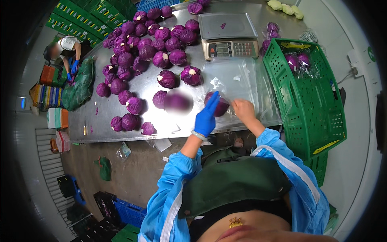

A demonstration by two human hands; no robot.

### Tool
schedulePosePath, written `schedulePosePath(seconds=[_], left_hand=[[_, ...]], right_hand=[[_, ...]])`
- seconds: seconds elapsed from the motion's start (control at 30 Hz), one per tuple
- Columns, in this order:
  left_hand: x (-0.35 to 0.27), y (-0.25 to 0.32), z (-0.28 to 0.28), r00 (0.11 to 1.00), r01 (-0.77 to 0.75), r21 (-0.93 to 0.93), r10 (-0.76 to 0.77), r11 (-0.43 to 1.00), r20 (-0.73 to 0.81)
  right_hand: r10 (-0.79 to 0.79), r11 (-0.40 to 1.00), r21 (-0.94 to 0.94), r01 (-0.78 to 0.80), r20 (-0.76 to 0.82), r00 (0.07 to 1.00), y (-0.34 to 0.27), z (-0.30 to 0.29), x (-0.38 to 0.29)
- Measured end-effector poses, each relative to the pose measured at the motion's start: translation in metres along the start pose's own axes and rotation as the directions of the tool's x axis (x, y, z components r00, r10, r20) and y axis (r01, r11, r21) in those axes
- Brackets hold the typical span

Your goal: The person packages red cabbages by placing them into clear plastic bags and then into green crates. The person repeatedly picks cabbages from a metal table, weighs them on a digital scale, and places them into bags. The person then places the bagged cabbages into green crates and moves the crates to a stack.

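In front of me on the steel table a red cabbage (221,108) sits in clear plastic film. My left hand (207,116), in a blue glove, holds it from the left with straight fingers laid over its side; the thumb is hidden. Bare and curled, my right hand (244,110) pinches the loose film just right of the cabbage. Beneath and beyond both hands lies a stack of flat clear plastic bags (242,75). Loose red cabbages (191,75) spread over the table's left and far parts. A blurred patch covers one purple shape left of my gloved hand.
A digital scale (229,37) stands beyond the bags. At right, a green crate (314,112) holds wrapped cabbages (297,63). A knife (85,130) lies near the steel table's (102,124) left end. Another person (69,50) in blue gloves works at a green mesh sack (80,86).
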State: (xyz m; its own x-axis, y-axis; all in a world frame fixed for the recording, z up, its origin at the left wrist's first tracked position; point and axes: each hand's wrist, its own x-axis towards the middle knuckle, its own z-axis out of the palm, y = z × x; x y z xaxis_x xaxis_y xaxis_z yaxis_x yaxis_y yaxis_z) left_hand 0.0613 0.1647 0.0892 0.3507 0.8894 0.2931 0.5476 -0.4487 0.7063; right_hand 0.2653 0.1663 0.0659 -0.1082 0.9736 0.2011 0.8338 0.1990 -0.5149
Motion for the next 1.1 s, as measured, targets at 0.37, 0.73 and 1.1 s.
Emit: schedulePosePath(seconds=[0.37, 0.73, 1.1], left_hand=[[-0.110, 0.039, -0.015, 0.911, 0.318, 0.166, -0.253, 0.933, -0.326], [-0.183, 0.053, 0.023, 0.390, 0.634, -0.773, -0.864, 0.002, 0.318], [-0.203, 0.030, 0.021, 0.408, 0.526, -0.850, -0.876, -0.006, 0.259]], right_hand=[[0.039, 0.997, -0.082, 0.004, 0.513, 0.858, 0.008, -0.040, -0.108], [-0.538, 0.840, 0.205, 0.502, 0.203, 0.818, -0.057, -0.089, -0.090], [-0.855, 0.519, 0.654, 0.551, 0.387, 0.346, -0.098, -0.011, -0.092]])
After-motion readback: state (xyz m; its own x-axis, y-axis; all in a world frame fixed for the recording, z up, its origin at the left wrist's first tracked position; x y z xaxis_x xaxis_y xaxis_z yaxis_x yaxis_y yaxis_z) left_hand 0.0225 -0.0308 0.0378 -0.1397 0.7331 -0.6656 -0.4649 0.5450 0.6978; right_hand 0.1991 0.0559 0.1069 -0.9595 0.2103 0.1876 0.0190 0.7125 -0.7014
